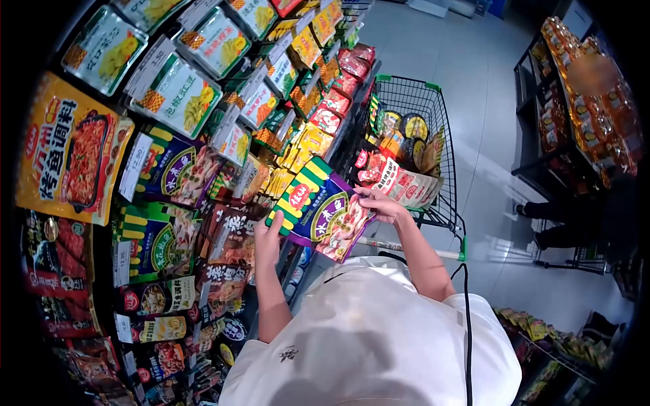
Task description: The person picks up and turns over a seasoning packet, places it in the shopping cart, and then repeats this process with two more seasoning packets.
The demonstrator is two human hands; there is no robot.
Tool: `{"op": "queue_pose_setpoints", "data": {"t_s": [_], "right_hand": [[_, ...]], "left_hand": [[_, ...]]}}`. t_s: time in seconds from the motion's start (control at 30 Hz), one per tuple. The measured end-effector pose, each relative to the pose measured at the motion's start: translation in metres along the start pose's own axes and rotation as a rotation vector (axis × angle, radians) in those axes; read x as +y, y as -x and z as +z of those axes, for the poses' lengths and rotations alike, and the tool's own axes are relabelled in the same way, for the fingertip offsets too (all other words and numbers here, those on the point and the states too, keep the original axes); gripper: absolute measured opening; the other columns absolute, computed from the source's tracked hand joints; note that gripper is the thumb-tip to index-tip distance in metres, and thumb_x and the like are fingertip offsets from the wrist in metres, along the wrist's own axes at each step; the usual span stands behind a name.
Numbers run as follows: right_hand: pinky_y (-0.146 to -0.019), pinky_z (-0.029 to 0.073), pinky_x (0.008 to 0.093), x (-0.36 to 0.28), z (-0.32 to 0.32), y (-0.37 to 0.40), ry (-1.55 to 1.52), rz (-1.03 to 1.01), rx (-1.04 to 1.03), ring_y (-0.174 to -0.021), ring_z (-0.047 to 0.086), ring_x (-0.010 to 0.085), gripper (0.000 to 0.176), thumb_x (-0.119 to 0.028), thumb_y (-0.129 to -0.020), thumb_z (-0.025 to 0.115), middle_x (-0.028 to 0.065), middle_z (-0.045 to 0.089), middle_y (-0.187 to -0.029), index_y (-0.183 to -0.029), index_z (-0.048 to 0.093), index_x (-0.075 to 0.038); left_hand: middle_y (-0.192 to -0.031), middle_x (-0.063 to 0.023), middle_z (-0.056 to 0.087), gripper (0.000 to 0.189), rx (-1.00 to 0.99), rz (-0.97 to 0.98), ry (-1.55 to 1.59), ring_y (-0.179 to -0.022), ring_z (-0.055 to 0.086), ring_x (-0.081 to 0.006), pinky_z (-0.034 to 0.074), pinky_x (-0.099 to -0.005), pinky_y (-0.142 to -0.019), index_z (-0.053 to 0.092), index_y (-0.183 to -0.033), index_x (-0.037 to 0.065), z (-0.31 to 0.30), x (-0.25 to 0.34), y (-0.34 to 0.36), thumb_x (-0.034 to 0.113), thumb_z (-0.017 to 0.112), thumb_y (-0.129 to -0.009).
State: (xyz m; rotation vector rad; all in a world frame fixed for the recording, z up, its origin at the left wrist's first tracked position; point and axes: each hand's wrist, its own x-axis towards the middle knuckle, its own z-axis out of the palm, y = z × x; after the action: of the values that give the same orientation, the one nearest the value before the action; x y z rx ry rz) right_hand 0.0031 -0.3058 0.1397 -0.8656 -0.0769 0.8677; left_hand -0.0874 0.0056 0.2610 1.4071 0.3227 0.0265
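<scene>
Hands are closed on the purple sauce packet (pixel 318 206), held at eight o'clock from the cart (pixel 407 86), left hand (pixel 267 237) at its seven o'clock edge, right hand (pixel 380 205) at three o'clock, and it could be dropped if the glossy film slips.
</scene>
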Motion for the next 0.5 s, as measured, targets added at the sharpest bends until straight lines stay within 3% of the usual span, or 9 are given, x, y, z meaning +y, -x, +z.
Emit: {"op": "queue_pose_setpoints", "data": {"t_s": [0.13, 0.23, 0.33, 0.43, 0.5], "right_hand": [[-0.089, 0.057, 0.0316, 0.021, -0.054, 0.032, -0.292, -0.207, 0.206, -0.118, 0.062, 0.0186, 0.04, -0.024, -0.101, 0.061, 0.0103, 0.062, -0.125, -0.137, 0.05, -0.008], [-0.092, 0.056, 0.0352, 0.033, -0.086, 0.055, -0.324, -0.25, 0.491, -0.112, 0.065, 0.0235, 0.036, -0.017, -0.101, 0.061, 0.0127, 0.065, -0.121, -0.134, 0.051, -0.007], [-0.087, 0.055, 0.0354, 0.061, -0.128, 0.074, 0.225, -0.265, 0.759, -0.101, 0.069, 0.0239, 0.037, -0.016, -0.097, 0.065, 0.0121, 0.071, -0.111, -0.131, 0.055, -0.004], [-0.078, 0.055, 0.0338, 0.068, -0.129, 0.108, 0.837, -0.203, 1.002, -0.088, 0.07, 0.0222, 0.033, -0.013, -0.095, 0.065, 0.0129, 0.073, -0.098, -0.125, 0.06, -0.003], [-0.077, 0.055, 0.0384, 0.071, -0.131, 0.121, 0.942, -0.235, 1.048, -0.087, 0.071, 0.0291, 0.026, -0.012, -0.094, 0.062, 0.0176, 0.072, -0.094, -0.118, 0.064, -0.002]], "left_hand": [[-0.099, -0.0037, 0.07, 0.034, -0.146, -0.032, -0.084, -0.083, 0.062, -0.0079, 0.049, -0.024, -0.076, 0.067, -0.111, -0.007, 0.065, 0.005, -0.026, 0.025, 0.062, -0.102], [-0.095, -0.0037, 0.069, 0.034, -0.236, 0.02, -0.192, -0.082, 0.064, -0.0086, 0.051, -0.0248, -0.073, 0.067, -0.107, -0.005, 0.109, -0.01, -0.062, 0.028, 0.063, -0.101], [-0.094, -0.0042, 0.069, 0.036, -0.308, 0.023, -0.285, -0.076, 0.066, -0.0105, 0.056, -0.0277, -0.067, 0.067, -0.104, -0.003, 0.149, -0.028, -0.108, 0.033, 0.064, -0.1], [-0.097, -0.0062, 0.071, 0.038, -0.323, -0.021, -0.251, -0.08, 0.069, -0.0132, 0.058, -0.0304, -0.07, 0.066, -0.114, -0.002, 0.192, -0.039, -0.151, 0.033, 0.062, -0.101], [-0.1, -0.0072, 0.072, 0.038, -0.327, -0.018, -0.278, -0.083, 0.07, -0.0145, 0.059, -0.0312, -0.07, 0.066, -0.117, -0.001, 0.213, -0.056, -0.192, 0.033, 0.06, -0.102]]}}
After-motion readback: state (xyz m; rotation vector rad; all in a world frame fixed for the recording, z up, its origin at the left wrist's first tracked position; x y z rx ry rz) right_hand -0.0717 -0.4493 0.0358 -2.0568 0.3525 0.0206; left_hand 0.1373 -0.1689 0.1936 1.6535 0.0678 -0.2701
